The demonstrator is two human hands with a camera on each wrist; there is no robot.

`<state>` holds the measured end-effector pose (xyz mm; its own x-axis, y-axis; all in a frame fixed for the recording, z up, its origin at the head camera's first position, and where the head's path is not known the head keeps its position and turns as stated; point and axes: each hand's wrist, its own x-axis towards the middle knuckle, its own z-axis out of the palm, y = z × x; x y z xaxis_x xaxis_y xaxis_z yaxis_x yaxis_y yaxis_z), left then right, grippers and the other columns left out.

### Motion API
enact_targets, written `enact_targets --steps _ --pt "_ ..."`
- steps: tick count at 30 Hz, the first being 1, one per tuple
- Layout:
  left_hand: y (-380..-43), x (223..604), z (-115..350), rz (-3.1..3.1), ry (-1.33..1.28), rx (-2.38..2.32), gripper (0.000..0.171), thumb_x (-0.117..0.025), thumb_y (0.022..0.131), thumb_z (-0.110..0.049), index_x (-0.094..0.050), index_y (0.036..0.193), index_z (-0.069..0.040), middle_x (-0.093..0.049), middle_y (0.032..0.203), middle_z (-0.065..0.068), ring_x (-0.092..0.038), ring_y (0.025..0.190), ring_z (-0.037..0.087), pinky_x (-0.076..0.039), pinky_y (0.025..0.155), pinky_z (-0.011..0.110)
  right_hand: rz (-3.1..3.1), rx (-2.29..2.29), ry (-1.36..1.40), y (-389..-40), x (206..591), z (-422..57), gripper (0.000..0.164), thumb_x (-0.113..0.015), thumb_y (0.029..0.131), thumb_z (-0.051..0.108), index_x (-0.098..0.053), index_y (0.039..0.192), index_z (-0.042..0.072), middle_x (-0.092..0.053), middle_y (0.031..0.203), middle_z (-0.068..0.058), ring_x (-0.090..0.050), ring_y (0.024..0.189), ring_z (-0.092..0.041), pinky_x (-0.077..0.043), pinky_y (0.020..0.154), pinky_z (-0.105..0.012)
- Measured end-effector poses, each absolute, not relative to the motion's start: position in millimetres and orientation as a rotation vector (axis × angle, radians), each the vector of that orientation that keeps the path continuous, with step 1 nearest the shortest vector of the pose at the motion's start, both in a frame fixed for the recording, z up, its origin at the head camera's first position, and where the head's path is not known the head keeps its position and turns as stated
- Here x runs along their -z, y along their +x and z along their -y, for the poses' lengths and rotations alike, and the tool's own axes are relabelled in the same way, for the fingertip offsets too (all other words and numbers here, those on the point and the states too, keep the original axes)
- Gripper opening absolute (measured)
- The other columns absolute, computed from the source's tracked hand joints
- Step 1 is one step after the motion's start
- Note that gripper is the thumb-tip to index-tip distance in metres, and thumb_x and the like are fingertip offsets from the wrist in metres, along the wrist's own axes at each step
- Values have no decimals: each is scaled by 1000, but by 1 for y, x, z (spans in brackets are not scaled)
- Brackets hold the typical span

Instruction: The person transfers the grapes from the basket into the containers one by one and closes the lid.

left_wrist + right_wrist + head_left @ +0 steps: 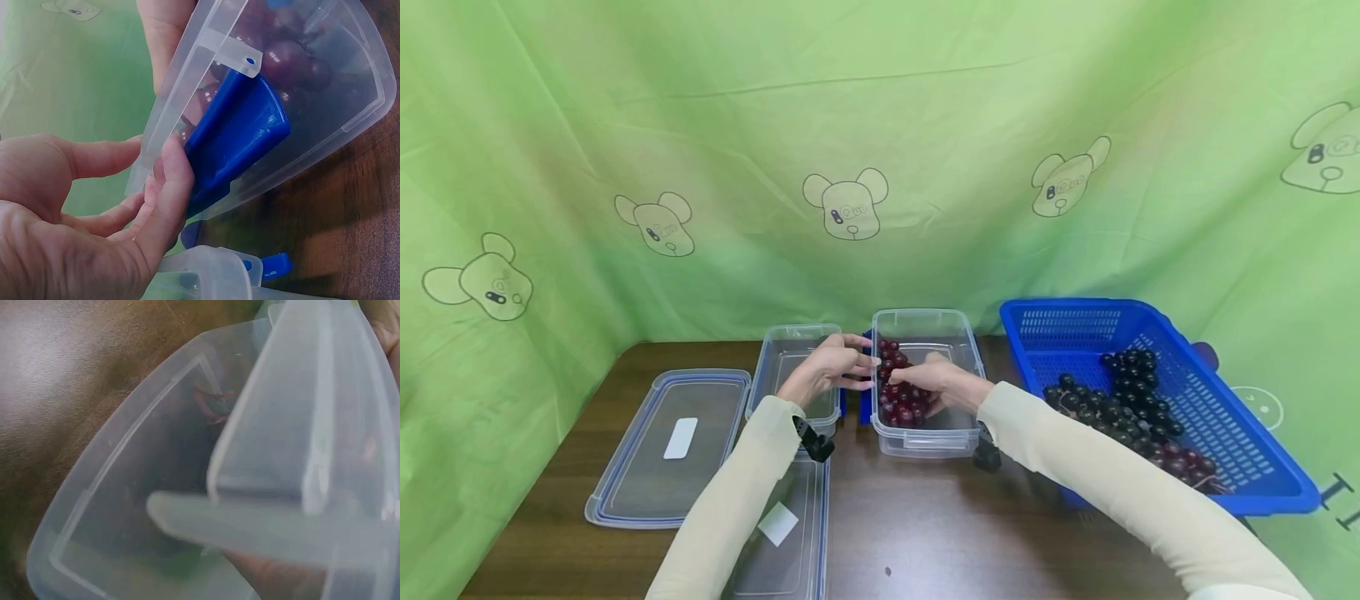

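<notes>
A bunch of red grapes (901,392) lies along the left side of a clear plastic container (925,443). Reaching into that container, my right hand (938,380) grips the bunch, its thumb over the grapes and most of its other fingers hidden. My left hand (837,364) touches the container's left rim from outside with fairly straight fingers, beside a blue latch (240,134) that hangs unfastened. In the right wrist view, the container wall (125,462) covers most of the right hand.
A second clear container (782,354) stands to the left, under my left wrist. Two clear lids, one farther left (640,467) and one nearer (797,558), lie on the brown table (917,533). A blue basket (1052,312) on the right holds black grapes (1135,383) and red grapes (1183,461).
</notes>
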<state>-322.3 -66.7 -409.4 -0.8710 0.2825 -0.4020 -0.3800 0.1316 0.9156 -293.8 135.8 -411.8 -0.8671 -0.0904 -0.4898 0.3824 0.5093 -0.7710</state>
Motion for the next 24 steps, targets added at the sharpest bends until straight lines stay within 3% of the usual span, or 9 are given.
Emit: enact_targets --steps 3,10,24 --pt "-322 410 66 -1928 -94 -1791 53 -69 97 2 -53 146 -4 -66 104 10 -68 89 21 -67 78 32 -2328 1290 175 -293 412 -132 74 -81 89 30 -44 137 -12 -56 137 -35 -67 116 -50 -67 81 -54" --pt "-322 410 66 -1933 -91 -1793 53 -69 97 2 -52 147 -4 -65 104 9 -68 89 20 -67 80 33 -2508 1063 37 -290 407 -127 62 -80 91 35 -54 124 -10 -65 117 -29 -74 97 -40 -68 66 -44" --pt "-322 410 65 -1928 -90 -1805 53 -70 97 2 -52 147 -4 -67 107 11 -69 91 21 -68 83 35 -2531 970 -13 -290 405 -137 63 -76 95 45 -53 122 -7 -65 115 -27 -76 86 -36 -68 67 -44"
